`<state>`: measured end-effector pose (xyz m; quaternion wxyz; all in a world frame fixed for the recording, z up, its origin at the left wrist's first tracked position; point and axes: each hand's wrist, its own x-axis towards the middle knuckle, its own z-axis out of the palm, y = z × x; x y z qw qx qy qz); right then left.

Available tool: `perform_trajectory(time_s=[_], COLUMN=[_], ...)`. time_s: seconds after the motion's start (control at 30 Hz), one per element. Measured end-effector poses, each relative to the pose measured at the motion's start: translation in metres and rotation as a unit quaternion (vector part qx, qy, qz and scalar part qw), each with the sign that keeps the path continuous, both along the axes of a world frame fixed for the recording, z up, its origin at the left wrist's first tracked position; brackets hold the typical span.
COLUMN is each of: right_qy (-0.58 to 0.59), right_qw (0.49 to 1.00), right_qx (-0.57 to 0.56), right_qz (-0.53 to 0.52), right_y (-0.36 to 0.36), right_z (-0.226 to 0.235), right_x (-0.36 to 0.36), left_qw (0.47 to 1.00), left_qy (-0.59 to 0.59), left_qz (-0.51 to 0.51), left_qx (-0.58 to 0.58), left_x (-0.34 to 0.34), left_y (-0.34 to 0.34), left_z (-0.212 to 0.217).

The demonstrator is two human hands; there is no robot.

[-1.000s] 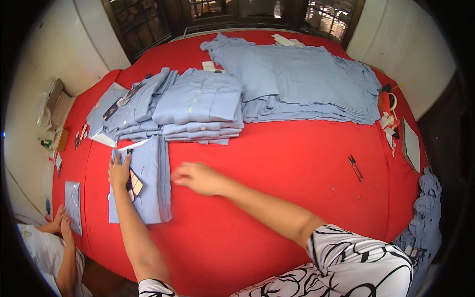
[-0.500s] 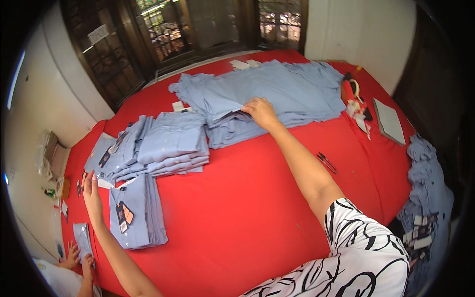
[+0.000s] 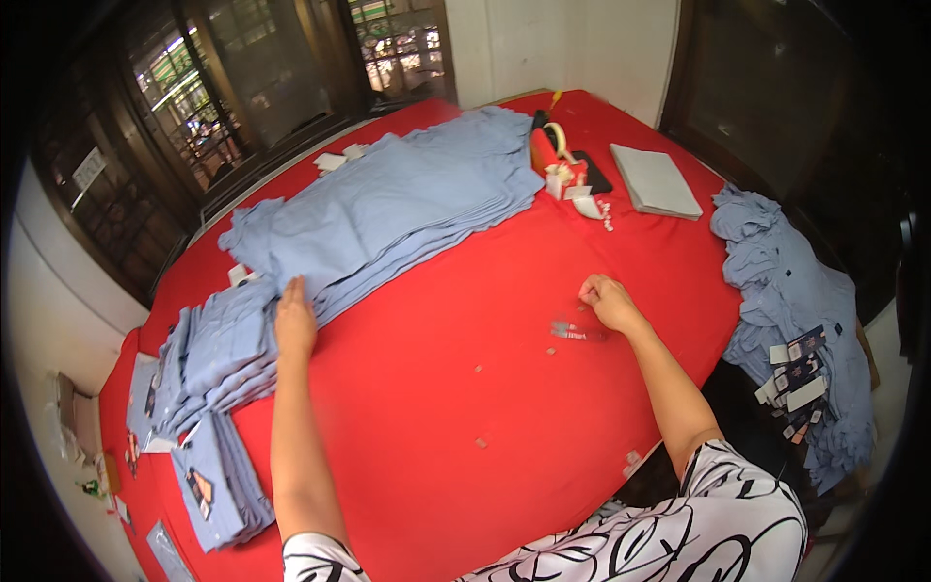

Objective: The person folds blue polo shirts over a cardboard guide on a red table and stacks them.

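Note:
My left hand point(image 3: 295, 318) is open, its fingers stretched out together. It is at the near left corner of a wide pile of light blue shirts laid flat point(image 3: 378, 199), beside a stack of folded blue shirts point(image 3: 228, 339); whether it presses on either cannot be told. Over the red cloth, my right hand point(image 3: 611, 301) is closed, with thumb and fingertips drawn together; what they hold, if anything, is too small to make out. Just below it on the cloth lies a pair of thread snips point(image 3: 577, 332), slightly blurred.
Several small bits point(image 3: 478, 369) dot the red tablecloth point(image 3: 417, 466). A smaller folded shirt stack point(image 3: 221, 480) with tags lies at the left. At the back right are a tape roll point(image 3: 556, 139), paper scraps and a grey-white stack of sheets point(image 3: 657, 181). Loose blue shirts point(image 3: 795, 291) hang at the right.
The view has turned right. My right hand has let go of the flat pile's edge and come down near the snips. My left hand has moved from the folded shirts toward the flat pile.

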<state>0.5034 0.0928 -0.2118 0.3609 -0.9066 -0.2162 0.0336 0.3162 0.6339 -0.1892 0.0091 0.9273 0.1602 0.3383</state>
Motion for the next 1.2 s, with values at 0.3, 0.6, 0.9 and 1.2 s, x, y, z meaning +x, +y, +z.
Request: perform_trajectory(time_s=[0.3,0.6,0.9,1.2], right_qy=[-0.115,-0.086,-0.282,-0.096], right_qw=[0.957,0.987,0.951,0.970], right_qx=[-0.119,0.139,-0.128,0.167], right_qz=[0.238,-0.001,-0.028,0.146], right_y=[-0.013,-0.076,-0.091,0.052], right_z=[0.004,0.005,0.008,-0.017], right_x=[-0.035,0.076,0.159,0.121], left_qw=[0.984,0.974,0.689,0.921], left_qy=[0.112,0.212,0.289,-0.083], left_qz=[0.123,-0.055,-0.441,-0.032], left_qx=[-0.070,0.051,-0.496,-0.378], left_x=[0.045,-0.008,0.009,0.154], left_y=[0.020,-0.131,-0.474,-0.304], left_z=[0.019,0.097,0.084,0.022])
